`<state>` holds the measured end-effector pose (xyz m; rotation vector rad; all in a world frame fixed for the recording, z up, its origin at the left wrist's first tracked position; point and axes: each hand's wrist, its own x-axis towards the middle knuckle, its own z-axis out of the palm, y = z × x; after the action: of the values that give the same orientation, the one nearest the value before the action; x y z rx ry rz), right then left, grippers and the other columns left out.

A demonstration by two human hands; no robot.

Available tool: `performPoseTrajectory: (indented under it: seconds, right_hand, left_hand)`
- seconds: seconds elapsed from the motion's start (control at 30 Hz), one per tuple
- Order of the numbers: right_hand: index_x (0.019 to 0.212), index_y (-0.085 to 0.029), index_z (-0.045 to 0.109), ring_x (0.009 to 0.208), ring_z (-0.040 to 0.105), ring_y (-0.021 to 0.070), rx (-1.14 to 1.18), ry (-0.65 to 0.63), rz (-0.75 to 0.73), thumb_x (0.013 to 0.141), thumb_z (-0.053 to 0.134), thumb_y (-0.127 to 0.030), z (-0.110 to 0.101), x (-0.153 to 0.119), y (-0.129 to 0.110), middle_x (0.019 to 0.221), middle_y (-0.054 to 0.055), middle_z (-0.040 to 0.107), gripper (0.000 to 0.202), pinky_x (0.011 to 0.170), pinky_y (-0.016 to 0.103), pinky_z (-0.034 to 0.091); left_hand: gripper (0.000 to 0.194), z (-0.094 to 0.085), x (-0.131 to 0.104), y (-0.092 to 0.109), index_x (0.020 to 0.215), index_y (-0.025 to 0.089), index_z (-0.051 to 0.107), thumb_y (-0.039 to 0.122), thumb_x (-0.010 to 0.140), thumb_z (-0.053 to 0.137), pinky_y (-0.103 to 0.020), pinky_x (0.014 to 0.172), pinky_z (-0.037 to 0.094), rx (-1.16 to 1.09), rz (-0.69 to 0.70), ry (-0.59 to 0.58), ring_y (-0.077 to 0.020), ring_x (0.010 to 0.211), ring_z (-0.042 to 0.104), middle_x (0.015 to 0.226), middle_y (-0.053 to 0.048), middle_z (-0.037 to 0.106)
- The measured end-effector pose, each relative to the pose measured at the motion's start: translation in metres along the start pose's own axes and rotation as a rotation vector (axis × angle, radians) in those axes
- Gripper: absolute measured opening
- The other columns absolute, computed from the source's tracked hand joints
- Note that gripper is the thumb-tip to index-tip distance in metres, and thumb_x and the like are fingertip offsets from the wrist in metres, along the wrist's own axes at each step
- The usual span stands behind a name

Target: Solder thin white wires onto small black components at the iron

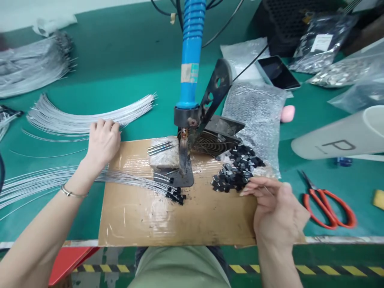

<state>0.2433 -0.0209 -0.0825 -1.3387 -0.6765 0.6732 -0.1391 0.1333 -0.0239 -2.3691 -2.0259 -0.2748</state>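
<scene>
My left hand (pixel 104 140) rests with curled fingers on the near side of a fanned bundle of white wires (pixel 78 123); its fingertips are partly hidden among them. Below that wrist lies a second group of white wires (pixel 132 179), their right ends fitted with small black connectors (pixel 177 196). At the pile of small black connectors (pixel 237 170), my right hand (pixel 277 208) has its fingers drawn together at the pile's near right edge. What sits between those fingertips is too small to make out. A blue-handled soldering iron (pixel 189 52) points down between the hands.
The iron's black metal stand (pixel 216 86) rises over the cardboard sheet (pixel 180 228). Solder sticks (pixel 159 148) lie on a pale block. Red-handled scissors (pixel 327 208), a white cylinder (pixel 339 138), bubble wrap (pixel 252 108) and a phone (pixel 279 72) are at right.
</scene>
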Motion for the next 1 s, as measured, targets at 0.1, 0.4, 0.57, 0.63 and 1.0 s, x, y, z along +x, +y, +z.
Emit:
performPoseTrajectory:
  seconds: [0.1, 0.4, 0.57, 0.63, 1.0]
  right_hand:
    - [0.083, -0.013, 0.08, 0.058, 0.066, 0.0183, -0.012, -0.012, 0.0, 0.096, 0.07, -0.05, 0.0, 0.001, -0.001, 0.075, 0.007, 0.074, 0.04, 0.052, 0.033, 0.053]
    - [0.078, -0.016, 0.08, 0.059, 0.065, 0.019, -0.062, -0.027, -0.001, 0.096, 0.069, -0.047, 0.0, 0.001, -0.001, 0.073, 0.006, 0.074, 0.037, 0.052, 0.033, 0.051]
    - [0.077, -0.015, 0.08, 0.057, 0.064, 0.0181, -0.048, -0.03, -0.003, 0.096, 0.071, -0.045, 0.0, 0.001, -0.001, 0.073, 0.006, 0.074, 0.037, 0.052, 0.033, 0.051]
    - [0.077, -0.015, 0.08, 0.057, 0.065, 0.0182, -0.048, -0.027, 0.007, 0.095, 0.071, -0.046, 0.001, 0.001, -0.001, 0.072, 0.006, 0.074, 0.037, 0.052, 0.033, 0.052]
    - [0.071, -0.017, 0.079, 0.054, 0.061, 0.0163, -0.135, -0.198, -0.071, 0.103, 0.064, -0.042, 0.001, -0.018, -0.01, 0.059, 0.003, 0.067, 0.043, 0.054, 0.03, 0.047]
  left_hand:
    - [0.026, 0.011, 0.021, -0.008, 0.071, 0.025, 0.047, 0.013, 0.094, 0.049, -0.049, 0.105, 0.034, -0.036, 0.022, -0.006, -0.0315, 0.109, 0.054, 0.083, -0.008, 0.062]
    - [0.012, -0.003, 0.013, -0.015, 0.102, 0.019, 0.066, 0.022, 0.097, 0.056, -0.044, 0.107, 0.04, -0.212, -0.122, 0.132, -0.029, 0.11, 0.064, 0.108, -0.009, 0.074]
    - [0.023, -0.028, -0.003, -0.009, 0.113, 0.015, 0.068, 0.033, 0.102, 0.06, -0.028, 0.088, 0.055, -0.468, -0.214, 0.219, -0.0152, 0.088, 0.072, 0.098, 0.0, 0.075]
    - [0.022, -0.038, -0.011, -0.005, 0.109, 0.014, 0.071, 0.033, 0.099, 0.066, -0.025, 0.079, 0.055, -0.545, -0.239, 0.283, -0.0131, 0.081, 0.069, 0.093, 0.001, 0.074]
    - [0.02, -0.107, -0.091, 0.005, 0.072, 0.017, 0.079, 0.026, 0.09, 0.078, -0.023, 0.06, 0.045, -0.813, -0.257, -0.432, -0.0135, 0.063, 0.06, 0.07, -0.002, 0.072]
